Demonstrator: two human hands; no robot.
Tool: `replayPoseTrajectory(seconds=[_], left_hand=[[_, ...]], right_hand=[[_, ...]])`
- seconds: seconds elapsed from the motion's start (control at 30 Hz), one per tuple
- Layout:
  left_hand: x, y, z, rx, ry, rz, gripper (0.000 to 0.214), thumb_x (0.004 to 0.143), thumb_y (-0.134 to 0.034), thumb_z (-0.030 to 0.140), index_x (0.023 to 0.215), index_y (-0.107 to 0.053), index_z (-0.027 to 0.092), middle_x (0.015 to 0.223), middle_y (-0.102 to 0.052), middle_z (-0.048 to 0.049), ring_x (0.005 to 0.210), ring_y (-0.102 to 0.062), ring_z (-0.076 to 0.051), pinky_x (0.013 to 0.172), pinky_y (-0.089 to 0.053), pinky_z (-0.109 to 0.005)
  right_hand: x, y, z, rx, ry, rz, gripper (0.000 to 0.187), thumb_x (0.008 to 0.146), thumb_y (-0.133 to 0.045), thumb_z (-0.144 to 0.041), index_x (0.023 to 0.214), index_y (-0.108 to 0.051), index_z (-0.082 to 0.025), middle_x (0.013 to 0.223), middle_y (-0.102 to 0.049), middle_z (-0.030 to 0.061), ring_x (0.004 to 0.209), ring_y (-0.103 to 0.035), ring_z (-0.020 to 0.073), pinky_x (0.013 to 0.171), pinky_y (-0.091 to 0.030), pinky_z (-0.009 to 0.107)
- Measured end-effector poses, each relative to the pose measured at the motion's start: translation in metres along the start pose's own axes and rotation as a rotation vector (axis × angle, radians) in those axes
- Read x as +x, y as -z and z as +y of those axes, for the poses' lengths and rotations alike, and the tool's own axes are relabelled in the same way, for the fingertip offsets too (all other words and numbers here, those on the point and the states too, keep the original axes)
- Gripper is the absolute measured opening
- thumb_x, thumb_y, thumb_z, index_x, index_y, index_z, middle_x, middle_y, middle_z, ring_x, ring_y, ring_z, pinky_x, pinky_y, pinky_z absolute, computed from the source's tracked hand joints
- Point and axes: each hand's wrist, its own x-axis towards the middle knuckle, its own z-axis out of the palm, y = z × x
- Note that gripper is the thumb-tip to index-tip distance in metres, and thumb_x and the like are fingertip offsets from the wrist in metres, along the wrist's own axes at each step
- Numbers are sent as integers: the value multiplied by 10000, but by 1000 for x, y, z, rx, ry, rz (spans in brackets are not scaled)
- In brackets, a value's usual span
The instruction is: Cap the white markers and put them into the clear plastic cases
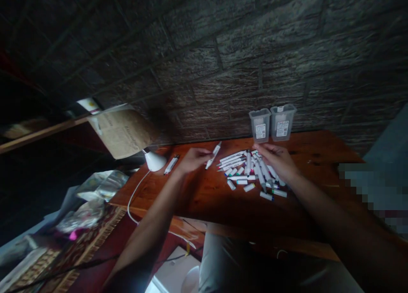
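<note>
1. The left hand [195, 159] pinches a white marker [214, 154] between thumb and fingertips, its grip narrow.
2. That marker's long axis runs obliquely: the upper end points toward the wall and slightly right, the lower end back toward the person. It is at the left of the marker pile, apart from it.
3. The right hand [276, 156] is at the far right edge of the pile, fingers bent and the gap to the thumb narrow; whether it grips a marker there cannot be told.
4. In the marker pile [248, 167], several markers at the left lie nearly side by side, long axes mostly crosswise and rising to the right; others, near the right hand, point roughly toward the person.
5. Short white marker caps [249, 187] with coloured ends lie loose along the pile's near side.
6. A small group of markers [171, 164] lies left of the left hand, long axes running away from the person and leaning right, beside the white lamp base [155, 160].
7. Two clear plastic containers [282, 127] with labels stand upright behind the pile.
8. All this is on the brown wooden counter [197, 195], against a brick wall [216, 80].
</note>
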Motion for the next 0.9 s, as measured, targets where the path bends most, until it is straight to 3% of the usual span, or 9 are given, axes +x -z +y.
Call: replayPoseTrajectory(seconds=[0.1, 0.2, 0.37, 0.57, 0.7, 0.9], left_hand=[[-8, 49, -27, 633, 182, 62, 267, 813, -635, 397, 781, -773, 171, 685, -687, -18, 689, -607, -166, 629, -387, -234], [-13, 73, -48, 798, 292, 94, 172, 775, -645, 281, 706, -760, 174, 672, -698, -40, 732, -640, -201, 668, -382, -255], [-11, 79, -70, 918, 414, 117, 110, 724, -671, 256, 659, -724, 185, 764, -736, -84, 825, -678, -249, 722, -419, -275], [-12, 100, -88, 995, 550, 150, 206, 753, -665, 396, 806, -751, 216, 853, -749, -82, 847, -693, -263, 721, -472, -288], [-17, 116, -100, 1007, 563, 161, 286, 771, -655, 490, 865, -765, 243, 873, -754, -56, 865, -697, -245, 718, -475, -263], [-18, 120, -114, 1002, 532, 207, 231, 751, -676, 441, 871, -763, 263, 953, -759, -29, 897, -688, -230, 710, -468, -247]], right_hand=[[0, 1, 4, -34, -30, -13, 402, 704, -759, -581, 857, -772, -210, 705, -693, 8, 530, -529, 114, 484, -349, 243], [0, 1, 6, -52, -69, -13, 415, 701, -754, -596, 872, -771, -218, 669, -678, 1, 493, -505, 111, 454, -320, 244], [-1, 1, 3, -61, -35, 2, 437, 686, -754, -612, 819, -766, -195, 725, -698, 16, 562, -547, 115, 516, -381, 242], [-1, 2, -1, -100, -41, 36, 469, 676, -743, -637, 786, -758, -182, 724, -688, 19, 609, -553, 118, 569, -408, 237], [0, 3, 4, -99, -40, 16, 433, 701, -737, -619, 797, -758, -198, 699, -661, 1, 575, -514, 106, 552, -371, 238], [0, 4, 5, -104, -25, 14, 427, 707, -737, -612, 810, -763, -198, 690, -650, -4, 573, -494, 104, 564, -359, 245]])
